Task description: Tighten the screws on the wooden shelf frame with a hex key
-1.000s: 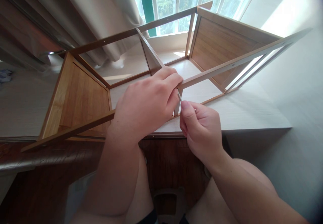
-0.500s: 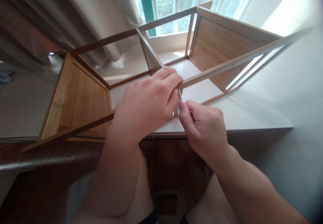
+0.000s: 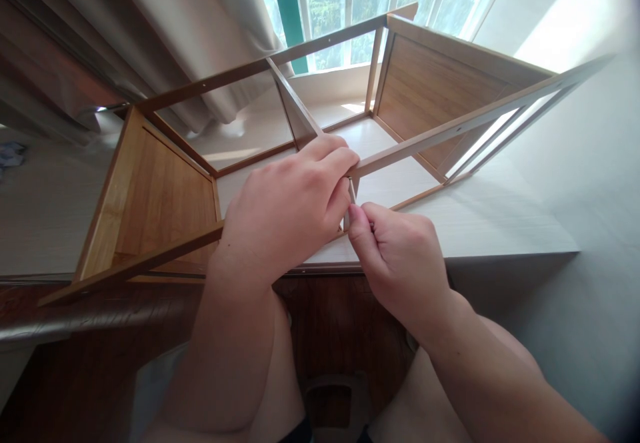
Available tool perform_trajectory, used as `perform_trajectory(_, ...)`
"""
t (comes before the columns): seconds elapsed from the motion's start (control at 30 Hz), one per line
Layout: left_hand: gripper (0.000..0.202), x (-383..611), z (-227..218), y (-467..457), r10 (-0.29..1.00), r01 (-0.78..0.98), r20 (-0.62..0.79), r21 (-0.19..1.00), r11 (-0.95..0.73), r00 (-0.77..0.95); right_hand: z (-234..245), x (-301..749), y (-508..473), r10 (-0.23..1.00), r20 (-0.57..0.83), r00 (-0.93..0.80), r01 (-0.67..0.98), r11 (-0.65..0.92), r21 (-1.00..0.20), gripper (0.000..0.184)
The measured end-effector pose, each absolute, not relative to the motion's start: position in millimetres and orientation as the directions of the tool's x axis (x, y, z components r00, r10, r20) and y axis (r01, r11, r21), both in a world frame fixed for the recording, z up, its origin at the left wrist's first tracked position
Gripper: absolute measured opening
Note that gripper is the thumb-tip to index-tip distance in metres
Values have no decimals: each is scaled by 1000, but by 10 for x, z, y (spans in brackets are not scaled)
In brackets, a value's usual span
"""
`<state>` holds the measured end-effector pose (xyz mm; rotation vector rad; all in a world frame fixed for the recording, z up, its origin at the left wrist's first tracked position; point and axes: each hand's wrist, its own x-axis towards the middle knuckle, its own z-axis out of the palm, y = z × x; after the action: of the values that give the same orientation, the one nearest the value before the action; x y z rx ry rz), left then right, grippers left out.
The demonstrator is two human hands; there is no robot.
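Observation:
A wooden furniture frame (image 3: pixel 430 142) with panelled ends lies across the white ledge. My left hand (image 3: pixel 293 200) is closed over its near rail, where the middle divider (image 3: pixel 295 100) meets it, and covers most of that joint. Just below the rail, my right hand (image 3: pixel 400 246) is closed in a fist, thumb on top, around a thin metal hex key (image 3: pixel 352 191). The key's shaft rises from the thumb to the underside of the rail beside my left fingers. Its tip and most of its handle end are hidden.
Behind the frame are a barred window (image 3: pixel 345 16) and a beige curtain (image 3: pixel 200 30). The white ledge (image 3: pixel 510 223) ends at a front edge above a dark wooden floor (image 3: pixel 325 323). A pale wall (image 3: pixel 590 163) stands on the right. My legs are below.
My right hand has shifted slightly left and down with the hex key. My left hand keeps its hold on the rail. The view has moved only a little.

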<state>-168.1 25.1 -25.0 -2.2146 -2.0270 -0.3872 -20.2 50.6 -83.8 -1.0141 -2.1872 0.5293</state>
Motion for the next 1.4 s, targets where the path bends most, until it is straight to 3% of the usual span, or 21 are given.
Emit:
perform_trajectory(1.17, 31, -1678, -242, 250, 961, 990, 265, 87, -109, 82, -807, -201, 488, 788, 381, -484, 539, 611, -579, 40)
perform_trajectory(1.4, 31, -1675, -236, 251, 964, 988, 251, 100, -116, 88, -809, -203, 485, 811, 336, -479, 517, 570, -639, 40)
